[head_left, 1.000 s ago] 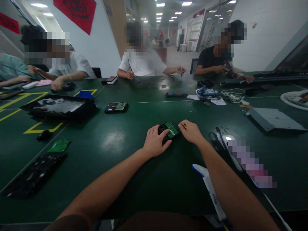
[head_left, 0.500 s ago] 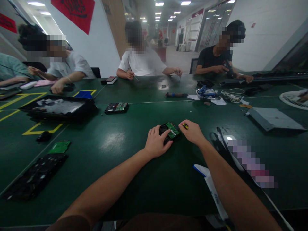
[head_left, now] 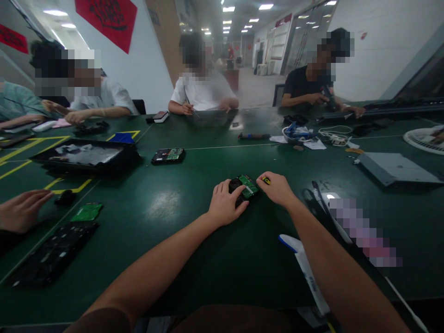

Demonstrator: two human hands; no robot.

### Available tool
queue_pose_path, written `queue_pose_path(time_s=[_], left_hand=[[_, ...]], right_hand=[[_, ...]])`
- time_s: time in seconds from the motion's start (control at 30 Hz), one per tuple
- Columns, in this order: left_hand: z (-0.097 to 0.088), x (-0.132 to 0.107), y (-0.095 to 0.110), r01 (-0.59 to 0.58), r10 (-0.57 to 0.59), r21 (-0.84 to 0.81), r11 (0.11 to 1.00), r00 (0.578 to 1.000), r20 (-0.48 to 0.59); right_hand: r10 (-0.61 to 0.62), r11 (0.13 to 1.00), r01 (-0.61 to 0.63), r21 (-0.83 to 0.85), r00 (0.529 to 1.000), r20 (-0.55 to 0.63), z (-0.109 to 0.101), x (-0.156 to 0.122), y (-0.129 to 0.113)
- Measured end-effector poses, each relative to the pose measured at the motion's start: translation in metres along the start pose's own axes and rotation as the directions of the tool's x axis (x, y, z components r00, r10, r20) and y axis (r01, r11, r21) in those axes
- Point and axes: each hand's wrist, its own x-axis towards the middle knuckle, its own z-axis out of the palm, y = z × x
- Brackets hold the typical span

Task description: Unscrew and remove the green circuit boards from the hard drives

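You are holding a hard drive (head_left: 250,186) on the green table (head_left: 194,263) with your left hand (head_left: 225,203), while your right hand (head_left: 276,188) is gripping a yellow-and-black tool (head_left: 266,181) beside it.

Hard drive (head_left: 249,184) mid-tabletop (head_left: 156,259): left hand (head_left: 224,203) on its left part, right hand (head_left: 275,187) just right, small tool (head_left: 266,181) in fingers. Second drive (head_left: 168,156) farther, to left; tray (head_left: 121,154) left of that. Near left — slab (head_left: 52,254), circuit board (head_left: 87,212) at its far end, small part (head_left: 65,197) farther, between board and another person's hand (head_left: 26,210) at left edge. Far right: bowl (head_left: 286,137), cable (head_left: 335,136) right of it, flat box (head_left: 398,169) nearer, basket (head_left: 411,142) at right edge. Co-workers (head_left: 206,95) along far side.
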Motion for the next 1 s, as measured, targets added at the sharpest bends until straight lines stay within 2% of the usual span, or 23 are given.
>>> queue_pose_path(time_s=[0.2,0.43,0.67,1.0], left_hand=[[0.004,0.0,-0.001,0.008,-0.008,-0.003,1.0,1.0,-0.011],[0.001,0.0,-0.001,0.001,-0.001,-0.014,1.0,1.0,0.004],[-0.001,0.0,-0.003,-0.033,0.033,-0.014,0.999,0.999,0.016],[0.0,0.0,-0.005,-0.055,0.055,-0.029,0.998,0.998,0.013]], right_hand=[[0.007,1.0,-0.006,0.025,0.999,-0.042,-0.005,-0.001,-0.005],[-0.042,0.999,0.043,0.027,0.997,-0.062,0.0,-0.002,-0.004],[-0.159,0.987,0.159,0.03,0.987,0.001,0.005,-0.003,-0.003],[-0.155,0.987,0.153,0.05,0.987,0.036,0.002,-0.004,-0.006]])
